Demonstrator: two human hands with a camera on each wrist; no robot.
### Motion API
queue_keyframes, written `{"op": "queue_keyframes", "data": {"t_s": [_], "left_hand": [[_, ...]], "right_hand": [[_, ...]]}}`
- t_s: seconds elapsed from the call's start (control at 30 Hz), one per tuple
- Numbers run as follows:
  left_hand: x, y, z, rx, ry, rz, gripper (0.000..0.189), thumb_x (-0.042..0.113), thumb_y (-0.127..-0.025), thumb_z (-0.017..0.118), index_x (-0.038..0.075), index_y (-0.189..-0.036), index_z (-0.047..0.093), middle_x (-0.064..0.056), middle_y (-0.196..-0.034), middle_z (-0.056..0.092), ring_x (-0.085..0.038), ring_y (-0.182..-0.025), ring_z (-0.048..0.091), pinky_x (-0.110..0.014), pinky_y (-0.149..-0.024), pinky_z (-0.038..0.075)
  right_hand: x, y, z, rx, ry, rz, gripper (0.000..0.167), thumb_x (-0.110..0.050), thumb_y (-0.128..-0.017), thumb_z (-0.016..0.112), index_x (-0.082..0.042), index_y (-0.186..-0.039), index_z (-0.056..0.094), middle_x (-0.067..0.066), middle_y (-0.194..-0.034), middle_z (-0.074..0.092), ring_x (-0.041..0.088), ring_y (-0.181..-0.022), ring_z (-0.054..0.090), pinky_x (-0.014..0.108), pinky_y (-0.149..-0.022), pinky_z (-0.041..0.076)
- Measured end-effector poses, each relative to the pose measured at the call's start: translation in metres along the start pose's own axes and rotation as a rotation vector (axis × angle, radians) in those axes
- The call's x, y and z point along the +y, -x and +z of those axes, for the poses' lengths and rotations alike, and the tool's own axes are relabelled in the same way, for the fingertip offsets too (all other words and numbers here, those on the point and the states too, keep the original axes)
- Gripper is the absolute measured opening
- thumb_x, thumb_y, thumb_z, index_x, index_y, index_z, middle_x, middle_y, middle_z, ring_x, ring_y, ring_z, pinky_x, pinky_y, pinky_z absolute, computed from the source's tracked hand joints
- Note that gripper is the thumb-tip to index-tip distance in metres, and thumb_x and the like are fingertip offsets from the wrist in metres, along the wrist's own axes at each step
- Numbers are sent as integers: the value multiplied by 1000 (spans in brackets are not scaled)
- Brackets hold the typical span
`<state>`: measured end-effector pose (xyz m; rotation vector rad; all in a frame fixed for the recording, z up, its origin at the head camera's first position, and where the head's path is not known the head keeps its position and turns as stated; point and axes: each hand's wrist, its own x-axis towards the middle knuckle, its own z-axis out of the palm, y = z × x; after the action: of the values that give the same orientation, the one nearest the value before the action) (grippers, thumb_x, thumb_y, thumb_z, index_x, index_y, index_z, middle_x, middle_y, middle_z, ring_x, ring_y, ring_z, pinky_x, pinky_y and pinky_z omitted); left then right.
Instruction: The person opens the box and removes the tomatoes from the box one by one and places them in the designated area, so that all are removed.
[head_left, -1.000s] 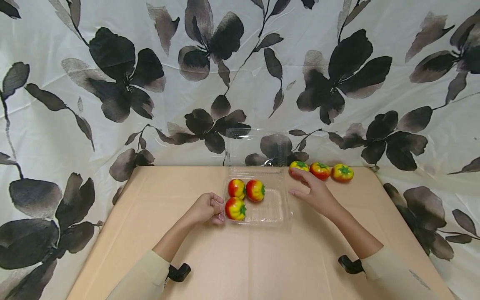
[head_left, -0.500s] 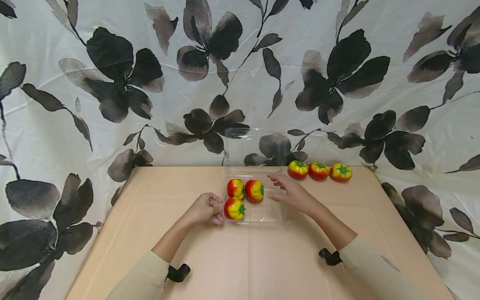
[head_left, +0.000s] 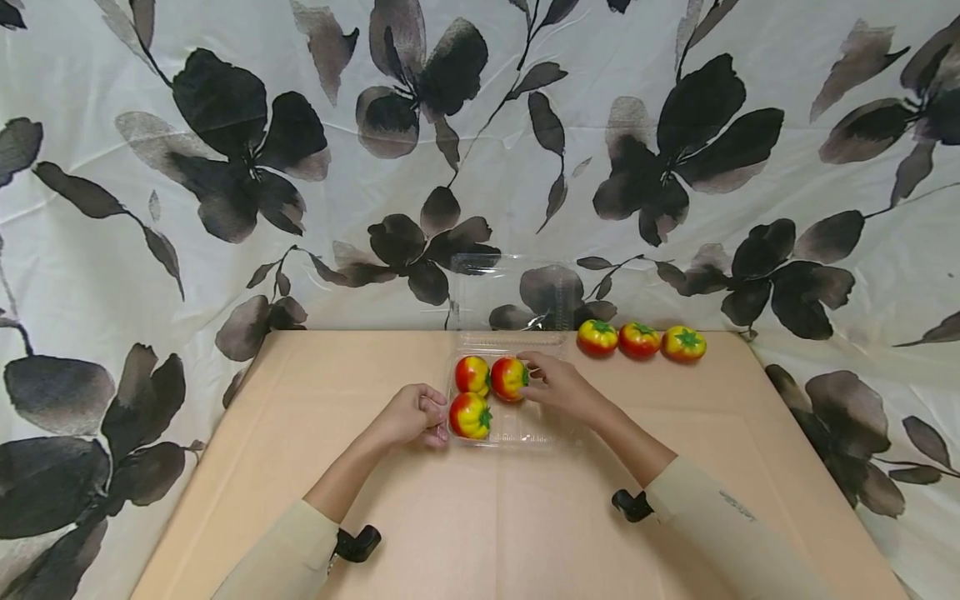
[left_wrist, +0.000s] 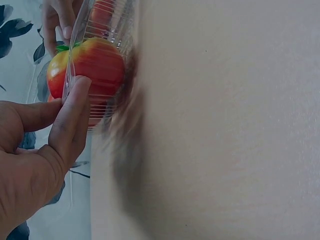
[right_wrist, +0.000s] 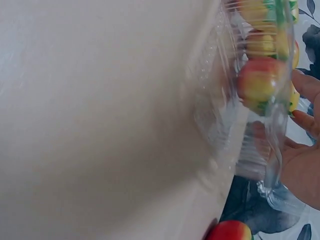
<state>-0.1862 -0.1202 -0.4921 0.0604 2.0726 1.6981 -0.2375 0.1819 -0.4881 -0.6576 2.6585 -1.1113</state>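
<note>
My left hand (head_left: 411,417) pinches the left rim of a clear plastic clamshell box (head_left: 536,429) between thumb and fingers; the left wrist view shows the grip closely. Three red-and-yellow toy bell peppers with green tops are in the box: a back left one (head_left: 472,376), a front left one (head_left: 469,416) and a back middle one (head_left: 506,381). My right hand (head_left: 562,387) reaches over the box's right side, thumb and fingers spread and slightly bent, fingertips right at the back middle pepper's right edge. Its fingers (right_wrist: 306,86) show behind the clear wall in the right wrist view.
Three more toy bell peppers, one at left (head_left: 597,338), one in the middle (head_left: 639,341) and one at right (head_left: 683,343), line the table's back edge right of the box. The box's raised lid (head_left: 513,292) leans toward a floral cloth (head_left: 540,167). A tan table (head_left: 375,533) lies beneath.
My right hand has moved left from beside the row of peppers, across the box's right side, to the back middle pepper. The left hand has stayed on the rim.
</note>
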Motion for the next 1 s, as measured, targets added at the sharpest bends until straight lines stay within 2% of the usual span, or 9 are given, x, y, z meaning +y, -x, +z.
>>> {"op": "queue_keyframes", "data": {"t_s": [0.2,0.37,0.47,0.6,0.8,1.0], "left_hand": [[1,0,0,2,1,-7,22,-11,-99,56,-15,-119,48,-18,-81,70,-20,-65,71,-39,-66,67],[1,-1,-1,-6,5,7,22,-11,-98,56,-15,-119,48,-17,-80,69,-20,-65,71,-38,-65,67],[1,-1,-1,-8,7,7,22,-11,-98,55,-15,-119,48,-17,-80,69,-20,-65,71,-38,-65,67],[1,-1,-1,-5,11,-4,22,-12,-98,55,-15,-119,48,-16,-80,69,-19,-64,71,-39,-66,67],[1,-1,-1,-2,10,-8,22,-12,-98,55,-14,-119,48,-16,-80,69,-19,-64,71,-40,-67,67],[0,0,-1,0,11,-7,23,-12,-98,56,-14,-119,48,-16,-80,69,-20,-64,71,-41,-67,67]], "right_hand": [[-3,-4,7,1,-8,20,69,-27,-96,74,-9,-155,43,15,-149,56,35,-128,59,53,-112,51],[-3,-8,15,10,-38,35,72,-31,-96,74,-13,-157,40,12,-156,49,36,-142,48,57,-121,40],[-1,-10,20,17,-58,51,74,-32,-95,76,-16,-157,40,11,-156,48,35,-144,45,57,-123,37],[0,-12,28,31,-92,76,75,-31,-92,80,-19,-155,40,11,-153,51,32,-139,49,55,-122,40],[-4,-13,35,46,-149,135,72,-26,-89,83,-25,-147,40,10,-141,57,29,-124,57,50,-112,51],[-4,-11,41,62,-179,139,72,-21,-87,85,-24,-142,37,12,-124,63,28,-109,62,46,-103,57]]}}
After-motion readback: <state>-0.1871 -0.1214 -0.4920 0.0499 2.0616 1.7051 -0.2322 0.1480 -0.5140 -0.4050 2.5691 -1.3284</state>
